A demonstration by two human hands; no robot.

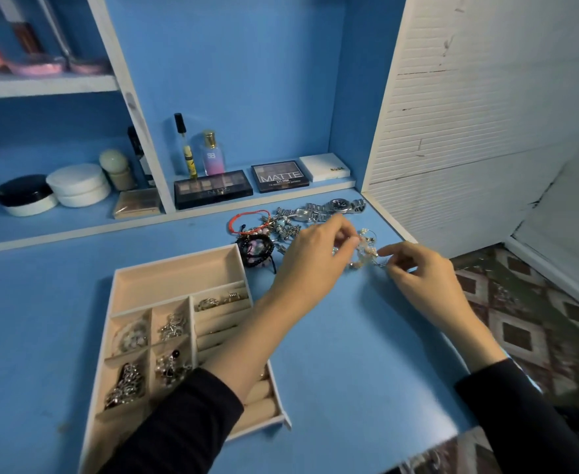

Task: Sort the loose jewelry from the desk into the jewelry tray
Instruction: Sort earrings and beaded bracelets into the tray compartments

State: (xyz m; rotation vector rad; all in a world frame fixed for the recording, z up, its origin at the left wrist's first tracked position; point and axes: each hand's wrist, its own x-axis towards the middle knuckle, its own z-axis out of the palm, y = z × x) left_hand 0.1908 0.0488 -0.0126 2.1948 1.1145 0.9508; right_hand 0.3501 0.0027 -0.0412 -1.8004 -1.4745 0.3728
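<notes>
The blue desk (349, 336) carries a beige jewelry tray (178, 282) at its left, with several compartments holding pieces. The left hand (310, 260) and right hand (418, 271), fingers curled, each pinch one end of a pale beaded bracelet (365, 248), right of the tray, just beside the loose jewelry pile (281, 227).

I see left hand (312, 258) and right hand (421, 278) pinching a pale beaded bracelet (363, 249) near the bench's (349, 354) right edge | jewelry tray (178, 282) lies left, several compartments filled | loose jewelry pile (274, 227) behind it
</notes>
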